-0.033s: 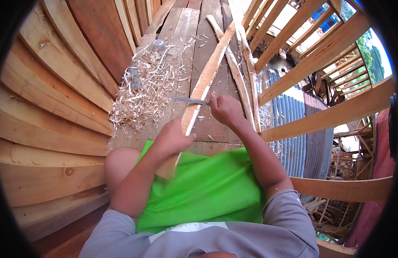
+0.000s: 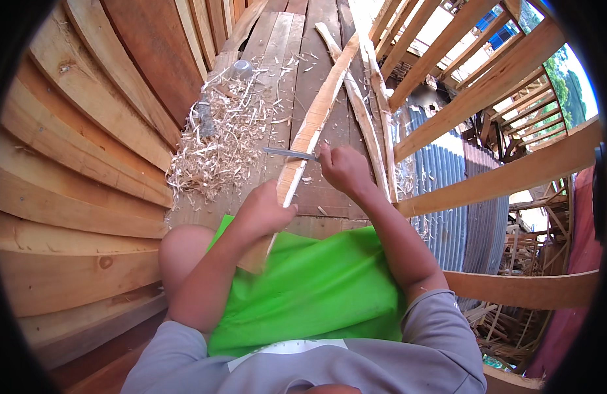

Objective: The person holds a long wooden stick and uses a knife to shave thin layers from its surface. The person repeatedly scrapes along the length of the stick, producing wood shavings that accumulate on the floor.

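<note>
A long wooden strip slants from my lap away over the floor, its top face tan with small cross cuts and its edge pale. My left hand is closed around its near part, just above the lap. In my right hand is a knife, its handle hidden in the fist. The blade lies across the strip a little beyond my left hand, pointing left. The near end of the strip rests against the green cloth over my legs.
Curly wood shavings heap on the plank floor at left, with a clear cup and a dark grey object among them. Another pale strip lies beyond. Plank wall at left; slatted railing at right, corrugated metal outside.
</note>
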`<action>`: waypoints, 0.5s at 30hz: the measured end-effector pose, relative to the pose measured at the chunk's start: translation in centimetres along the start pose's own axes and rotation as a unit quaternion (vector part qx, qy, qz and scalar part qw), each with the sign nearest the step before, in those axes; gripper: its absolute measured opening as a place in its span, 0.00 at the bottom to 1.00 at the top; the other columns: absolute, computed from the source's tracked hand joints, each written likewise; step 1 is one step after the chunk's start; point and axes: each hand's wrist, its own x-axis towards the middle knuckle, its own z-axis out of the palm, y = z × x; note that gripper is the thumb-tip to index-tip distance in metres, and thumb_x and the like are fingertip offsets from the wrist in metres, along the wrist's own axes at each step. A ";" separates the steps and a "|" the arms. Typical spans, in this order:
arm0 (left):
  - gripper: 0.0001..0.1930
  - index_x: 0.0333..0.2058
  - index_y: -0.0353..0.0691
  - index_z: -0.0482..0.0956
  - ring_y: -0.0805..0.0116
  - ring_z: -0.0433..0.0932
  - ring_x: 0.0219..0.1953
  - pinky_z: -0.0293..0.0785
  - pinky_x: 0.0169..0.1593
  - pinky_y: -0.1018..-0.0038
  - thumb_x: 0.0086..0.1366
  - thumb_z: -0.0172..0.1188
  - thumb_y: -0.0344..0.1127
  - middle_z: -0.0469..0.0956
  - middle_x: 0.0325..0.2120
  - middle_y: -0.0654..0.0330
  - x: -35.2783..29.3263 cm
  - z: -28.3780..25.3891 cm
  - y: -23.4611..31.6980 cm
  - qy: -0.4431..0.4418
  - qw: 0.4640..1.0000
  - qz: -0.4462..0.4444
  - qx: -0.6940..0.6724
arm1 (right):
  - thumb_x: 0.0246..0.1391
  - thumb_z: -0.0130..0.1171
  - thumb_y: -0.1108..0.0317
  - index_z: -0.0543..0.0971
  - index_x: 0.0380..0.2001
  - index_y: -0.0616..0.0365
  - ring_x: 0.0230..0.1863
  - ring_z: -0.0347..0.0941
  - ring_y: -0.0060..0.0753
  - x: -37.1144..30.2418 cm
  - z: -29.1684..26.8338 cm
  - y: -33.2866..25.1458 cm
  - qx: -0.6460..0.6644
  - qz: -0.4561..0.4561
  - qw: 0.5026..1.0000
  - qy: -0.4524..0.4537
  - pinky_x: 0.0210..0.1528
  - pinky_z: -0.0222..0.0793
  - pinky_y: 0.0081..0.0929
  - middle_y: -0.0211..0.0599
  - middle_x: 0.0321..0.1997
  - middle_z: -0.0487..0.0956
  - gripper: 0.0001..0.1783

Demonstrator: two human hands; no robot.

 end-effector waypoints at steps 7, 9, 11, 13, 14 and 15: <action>0.25 0.45 0.30 0.72 0.46 0.78 0.43 0.74 0.47 0.59 0.53 0.65 0.40 0.78 0.38 0.41 -0.1 -0.2 -0.5 -0.004 1.000 0.023 -0.019 | 0.58 0.43 0.55 0.75 0.12 0.62 0.18 0.72 0.58 0.1 0.5 -0.2 0.024 -0.003 1.000 0.003 0.24 0.68 0.50 0.52 0.15 0.73 0.28; 0.25 0.46 0.29 0.72 0.46 0.78 0.43 0.74 0.47 0.59 0.53 0.64 0.39 0.78 0.38 0.40 0.0 -0.1 -1.0 0.002 0.999 0.038 -0.015 | 0.58 0.44 0.55 0.74 0.09 0.64 0.17 0.70 0.60 0.0 0.6 -0.5 0.050 0.000 0.999 0.015 0.23 0.66 0.51 0.56 0.12 0.71 0.29; 0.24 0.45 0.29 0.72 0.45 0.78 0.41 0.74 0.46 0.59 0.53 0.63 0.38 0.78 0.37 0.40 0.0 0.1 -1.1 0.003 0.999 0.035 -0.034 | 0.58 0.44 0.55 0.74 0.10 0.64 0.18 0.71 0.60 0.3 0.9 -0.4 0.033 0.012 0.999 0.032 0.25 0.67 0.51 0.57 0.14 0.72 0.29; 0.23 0.45 0.30 0.72 0.45 0.79 0.40 0.74 0.45 0.59 0.53 0.62 0.37 0.78 0.36 0.41 -0.1 0.1 -0.9 -0.003 0.998 0.031 -0.051 | 0.58 0.44 0.55 0.74 0.10 0.65 0.20 0.72 0.60 0.8 1.2 -0.1 0.017 0.031 0.998 0.053 0.27 0.68 0.51 0.57 0.15 0.73 0.29; 0.22 0.45 0.30 0.72 0.45 0.79 0.39 0.75 0.44 0.59 0.52 0.61 0.36 0.78 0.36 0.41 -0.1 0.0 -0.7 -0.009 0.998 0.028 -0.059 | 0.58 0.44 0.55 0.75 0.11 0.65 0.21 0.73 0.60 1.1 1.8 0.3 0.010 0.044 0.997 0.066 0.28 0.68 0.51 0.57 0.16 0.74 0.29; 0.22 0.44 0.30 0.72 0.46 0.79 0.38 0.75 0.43 0.59 0.52 0.61 0.35 0.78 0.35 0.41 -0.1 0.0 -0.5 -0.016 0.997 0.025 -0.067 | 0.58 0.43 0.55 0.75 0.11 0.65 0.22 0.73 0.60 1.6 2.3 0.9 0.003 0.057 0.995 0.078 0.29 0.69 0.52 0.57 0.17 0.74 0.29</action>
